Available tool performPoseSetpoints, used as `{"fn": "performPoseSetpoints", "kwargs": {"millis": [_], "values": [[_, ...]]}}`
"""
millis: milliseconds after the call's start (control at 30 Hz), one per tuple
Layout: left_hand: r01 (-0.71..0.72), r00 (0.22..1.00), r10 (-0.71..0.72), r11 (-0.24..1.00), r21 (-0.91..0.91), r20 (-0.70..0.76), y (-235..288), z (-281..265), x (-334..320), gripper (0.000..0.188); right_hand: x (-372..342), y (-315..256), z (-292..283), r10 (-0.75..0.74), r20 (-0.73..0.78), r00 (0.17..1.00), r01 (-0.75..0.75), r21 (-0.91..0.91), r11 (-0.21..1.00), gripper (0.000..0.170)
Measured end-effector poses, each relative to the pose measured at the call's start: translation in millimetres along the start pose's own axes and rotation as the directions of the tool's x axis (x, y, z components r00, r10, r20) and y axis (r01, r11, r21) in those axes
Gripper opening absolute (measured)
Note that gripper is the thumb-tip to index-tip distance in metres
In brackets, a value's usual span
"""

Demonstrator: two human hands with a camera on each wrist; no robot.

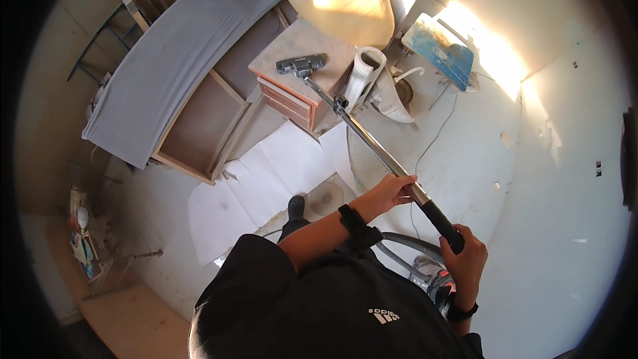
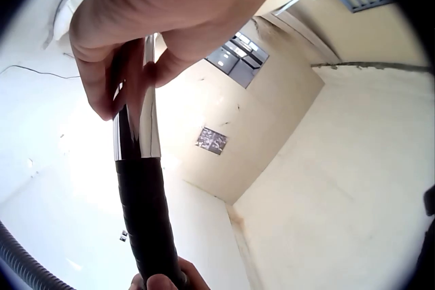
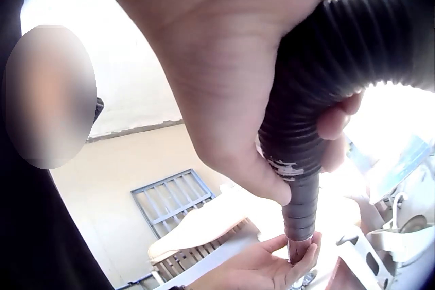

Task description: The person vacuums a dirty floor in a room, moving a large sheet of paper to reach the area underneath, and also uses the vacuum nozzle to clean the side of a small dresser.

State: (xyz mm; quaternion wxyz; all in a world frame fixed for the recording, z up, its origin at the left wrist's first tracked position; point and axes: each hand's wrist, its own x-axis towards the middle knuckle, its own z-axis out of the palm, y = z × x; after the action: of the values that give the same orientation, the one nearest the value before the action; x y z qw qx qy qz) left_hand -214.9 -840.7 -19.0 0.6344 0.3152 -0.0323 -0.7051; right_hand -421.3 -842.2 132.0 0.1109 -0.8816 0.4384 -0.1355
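Observation:
A vacuum cleaner's metal tube point(image 1: 379, 148) runs diagonally, with its dark floor head point(image 1: 301, 65) on top of a small orange-sided cabinet point(image 1: 287, 100). The left hand point(image 1: 387, 194) holds the metal tube above its black grip; in the left wrist view, that hand's point(image 2: 156, 18) fingers curl round the shiny metal. Lower down, the right hand point(image 1: 465, 256) grips the black end, where the ribbed hose point(image 3: 306, 99) bends away; the right wrist view shows the right hand point(image 3: 224, 52) wrapped round this hose.
Left of the cabinet lies an overturned wooden frame with grey cloth point(image 1: 179, 46). White sheets point(image 1: 266, 166) cover part of the floor. A blue stool point(image 1: 442, 50) and white curved parts point(image 1: 363, 76) stand beyond. The vacuum body point(image 1: 432, 278) is by the person's right side, and a cable crosses the floor.

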Motion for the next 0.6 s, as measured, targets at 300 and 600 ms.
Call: {"fn": "performPoseSetpoints", "kwargs": {"millis": [300,600], "values": [[-0.101,0.995,0.099,0.994,0.046,0.025,85,-28,-5,0.023,54,-90,10,0.017,0.029,0.999,-0.015,-0.069,0.997,0.029],[-0.180,0.984,0.180,0.983,-0.017,0.012,129,-49,-8,0.023,80,-141,10,0.039,0.173,0.984,-0.049,0.053,0.997,0.040]]}}
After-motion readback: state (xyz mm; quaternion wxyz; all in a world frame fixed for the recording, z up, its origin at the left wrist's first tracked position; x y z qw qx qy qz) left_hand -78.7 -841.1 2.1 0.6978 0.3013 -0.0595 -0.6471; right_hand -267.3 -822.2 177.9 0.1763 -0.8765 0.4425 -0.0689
